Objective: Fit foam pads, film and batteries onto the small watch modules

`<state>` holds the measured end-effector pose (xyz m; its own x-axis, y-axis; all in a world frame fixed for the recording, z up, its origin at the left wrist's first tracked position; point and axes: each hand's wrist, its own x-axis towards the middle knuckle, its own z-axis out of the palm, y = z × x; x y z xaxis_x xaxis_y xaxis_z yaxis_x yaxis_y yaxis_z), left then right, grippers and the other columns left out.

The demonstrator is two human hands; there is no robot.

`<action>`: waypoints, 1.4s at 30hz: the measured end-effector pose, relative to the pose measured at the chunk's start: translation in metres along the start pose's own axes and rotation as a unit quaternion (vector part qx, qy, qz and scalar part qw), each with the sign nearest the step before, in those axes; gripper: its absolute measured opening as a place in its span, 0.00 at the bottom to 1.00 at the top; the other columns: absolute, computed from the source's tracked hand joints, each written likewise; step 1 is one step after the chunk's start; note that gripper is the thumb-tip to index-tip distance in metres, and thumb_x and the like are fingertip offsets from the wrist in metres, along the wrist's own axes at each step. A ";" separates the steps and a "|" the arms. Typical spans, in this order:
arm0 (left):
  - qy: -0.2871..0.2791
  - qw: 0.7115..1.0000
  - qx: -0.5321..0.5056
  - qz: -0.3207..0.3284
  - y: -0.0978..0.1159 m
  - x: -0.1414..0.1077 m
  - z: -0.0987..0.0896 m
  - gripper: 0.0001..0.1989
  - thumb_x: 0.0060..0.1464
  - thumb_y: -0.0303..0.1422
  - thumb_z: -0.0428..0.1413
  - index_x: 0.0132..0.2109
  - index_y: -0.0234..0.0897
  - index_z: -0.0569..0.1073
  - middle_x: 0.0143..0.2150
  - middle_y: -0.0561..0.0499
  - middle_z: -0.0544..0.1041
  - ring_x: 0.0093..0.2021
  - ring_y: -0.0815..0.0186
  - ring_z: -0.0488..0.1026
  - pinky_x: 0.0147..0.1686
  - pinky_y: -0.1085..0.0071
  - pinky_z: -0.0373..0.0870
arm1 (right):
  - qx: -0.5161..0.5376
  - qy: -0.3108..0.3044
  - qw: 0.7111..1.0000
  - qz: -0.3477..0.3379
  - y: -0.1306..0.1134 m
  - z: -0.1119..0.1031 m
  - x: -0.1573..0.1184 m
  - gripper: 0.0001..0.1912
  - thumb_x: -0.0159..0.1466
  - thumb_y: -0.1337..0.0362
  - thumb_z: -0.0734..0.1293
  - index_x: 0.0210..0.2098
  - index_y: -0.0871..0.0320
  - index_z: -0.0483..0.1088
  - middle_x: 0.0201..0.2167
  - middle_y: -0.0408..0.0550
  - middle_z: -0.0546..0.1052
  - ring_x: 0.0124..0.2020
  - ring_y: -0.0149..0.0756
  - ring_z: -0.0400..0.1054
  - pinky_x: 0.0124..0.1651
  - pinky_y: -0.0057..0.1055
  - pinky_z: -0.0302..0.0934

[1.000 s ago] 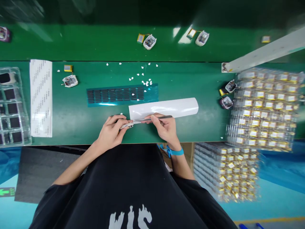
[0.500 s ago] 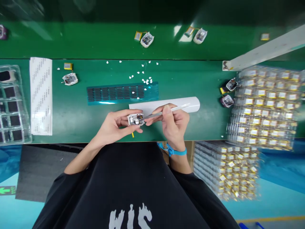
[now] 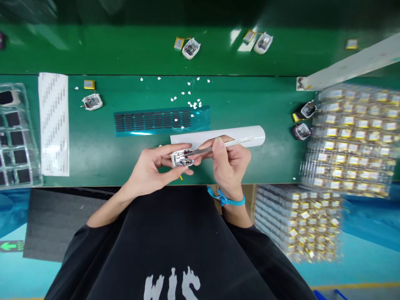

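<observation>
My left hand (image 3: 150, 168) holds a small white device shell (image 3: 181, 158) with its circuit board facing up, just above the near edge of the green bench (image 3: 93, 150). My right hand (image 3: 229, 162) grips metal tweezers (image 3: 218, 146), and their tips rest inside the shell. A blue wrist strap (image 3: 226, 199) circles my right wrist. Behind the hands lies a white sheet (image 3: 246, 134), and beyond it a teal strip with rows of black pads (image 3: 153, 121).
Clear trays of gold-coloured battery cells (image 3: 353, 137) are stacked at the right, with more below the bench edge (image 3: 296, 221). A white paper strip (image 3: 53, 123) and a tray with black pockets (image 3: 14, 137) lie left. Other shells (image 3: 91, 101) and white scraps (image 3: 190, 102) dot the bench. The conveyor behind carries more shells (image 3: 191, 48).
A second ago both hands pressed the shell low against the bench. They have since lifted it and turned it board-up, and the tweezers now point into it.
</observation>
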<state>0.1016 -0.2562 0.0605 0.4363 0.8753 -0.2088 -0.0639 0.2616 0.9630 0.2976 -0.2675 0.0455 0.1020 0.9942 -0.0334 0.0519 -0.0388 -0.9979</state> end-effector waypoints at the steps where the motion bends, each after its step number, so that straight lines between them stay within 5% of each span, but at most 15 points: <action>1: 0.000 1.000 0.000 0.000 0.000 0.000 0.001 0.22 0.60 0.32 0.70 0.60 0.34 0.81 0.49 0.44 0.88 0.39 0.55 0.89 0.37 0.67 0.90 | 0.007 0.002 1.000 -0.002 0.001 0.000 0.000 0.24 0.74 0.41 0.64 0.36 0.52 0.79 0.27 0.46 0.85 0.30 0.41 0.83 0.33 0.36 0.80; 9: -0.002 1.000 0.004 -0.011 0.001 -0.002 0.001 0.23 0.60 0.34 0.70 0.61 0.33 0.80 0.49 0.43 0.88 0.39 0.55 0.89 0.40 0.64 0.90 | -0.019 0.018 1.000 -0.007 0.000 0.000 -0.004 0.23 0.74 0.42 0.65 0.37 0.51 0.81 0.27 0.46 0.85 0.31 0.42 0.84 0.35 0.37 0.81; 17: 0.012 1.000 -0.016 0.004 -0.004 -0.001 0.000 0.18 0.67 0.38 0.64 0.59 0.34 0.82 0.45 0.44 0.88 0.37 0.56 0.89 0.40 0.65 0.88 | -0.035 0.018 0.995 -0.094 -0.003 0.003 -0.009 0.17 0.77 0.54 0.65 0.39 0.53 0.83 0.28 0.44 0.85 0.27 0.36 0.82 0.31 0.32 0.78; 23: 0.019 0.994 0.098 0.043 -0.003 0.005 -0.007 0.14 0.70 0.36 0.59 0.58 0.35 0.81 0.40 0.46 0.88 0.33 0.61 0.87 0.34 0.69 0.82 | -0.012 0.052 0.987 -0.153 0.006 -0.018 0.010 0.16 0.76 0.52 0.67 0.42 0.52 0.83 0.30 0.44 0.85 0.29 0.36 0.82 0.34 0.35 0.79; 25: 0.034 0.974 0.200 0.103 -0.005 0.017 -0.013 0.12 0.71 0.35 0.57 0.53 0.36 0.82 0.42 0.46 0.88 0.36 0.61 0.86 0.38 0.67 0.81 | -0.062 0.044 0.978 -0.193 0.009 -0.033 0.032 0.14 0.74 0.50 0.68 0.43 0.49 0.84 0.35 0.45 0.87 0.33 0.38 0.83 0.35 0.36 0.79; 28: 0.031 0.902 0.372 0.217 -0.015 0.047 -0.025 0.10 0.70 0.32 0.54 0.48 0.37 0.81 0.51 0.44 0.87 0.53 0.54 0.83 0.57 0.55 0.76 | -0.187 -0.042 0.962 -0.193 0.016 -0.048 0.070 0.12 0.74 0.53 0.69 0.46 0.47 0.84 0.42 0.45 0.88 0.45 0.41 0.83 0.45 0.40 0.78; 31: -0.017 0.847 0.470 0.250 -0.030 0.076 -0.039 0.13 0.71 0.30 0.50 0.51 0.36 0.79 0.60 0.40 0.83 0.66 0.50 0.75 0.67 0.48 0.66 | -0.225 -0.100 0.948 -0.200 0.029 -0.053 0.099 0.14 0.75 0.53 0.67 0.46 0.49 0.85 0.44 0.46 0.88 0.47 0.41 0.82 0.50 0.42 0.76; 39: -0.048 0.828 0.505 0.237 -0.046 0.090 -0.050 0.15 0.73 0.30 0.46 0.52 0.37 0.77 0.65 0.41 0.80 0.68 0.51 0.72 0.68 0.48 0.65 | -0.237 -0.126 0.945 -0.186 0.052 -0.049 0.110 0.12 0.75 0.57 0.67 0.48 0.50 0.84 0.46 0.47 0.88 0.48 0.41 0.81 0.52 0.41 0.75; 42: -0.053 0.826 0.513 0.228 -0.046 0.091 -0.049 0.16 0.74 0.32 0.45 0.53 0.37 0.78 0.64 0.41 0.80 0.68 0.51 0.72 0.68 0.47 0.65 | -0.298 -0.126 0.913 -0.250 0.058 -0.044 0.106 0.12 0.75 0.59 0.68 0.50 0.50 0.84 0.44 0.46 0.88 0.46 0.39 0.80 0.49 0.38 0.76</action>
<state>0.1003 -0.1688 -0.0116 0.6559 0.7335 0.1783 0.5281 -0.6147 0.5858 0.3550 -0.1686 -0.0131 -0.3101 0.8914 0.3306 0.5685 0.4526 -0.6870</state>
